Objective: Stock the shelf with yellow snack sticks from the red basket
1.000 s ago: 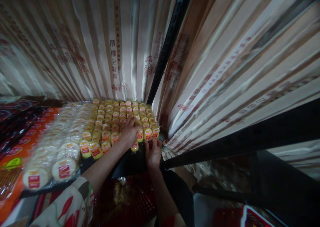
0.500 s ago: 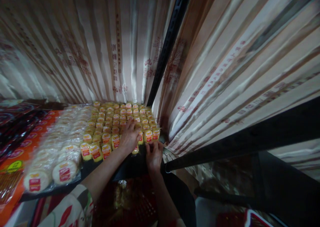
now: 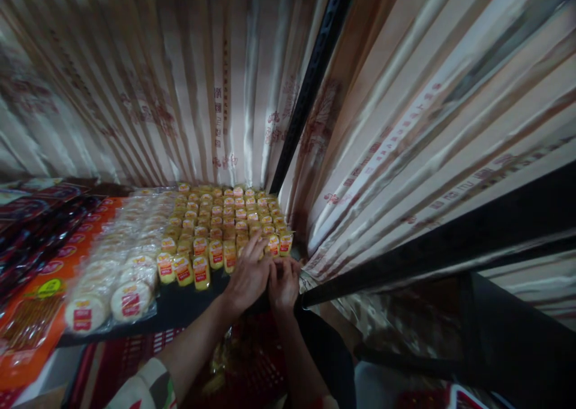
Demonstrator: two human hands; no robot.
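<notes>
Small yellow wrapped cakes [image 3: 201, 272] with red-and-white labels stand in tight rows on a dark shelf [image 3: 180, 304]. My left hand [image 3: 249, 274] rests over the front row toward its right end, fingers stretched forward and the back of the hand up, hiding the cakes beneath. Close beside it, my right hand [image 3: 284, 283] is curled just before the rightmost front cakes [image 3: 285, 243]. Its fingertips are bent together, and whatever lies between them is hidden.
Left of the cakes lie clear packs of round white biscuits [image 3: 131, 301], then orange snack packs [image 3: 36, 319]. A red basket [image 3: 155, 340] with yellow packets sits below the shelf. A black upright post [image 3: 310, 85] and a black bar [image 3: 427, 244] frame printed curtains [image 3: 234, 97].
My left hand has drawn back toward me and now sits beside my right hand. A loose cake under it is no longer visible. The view has shifted slightly left.
</notes>
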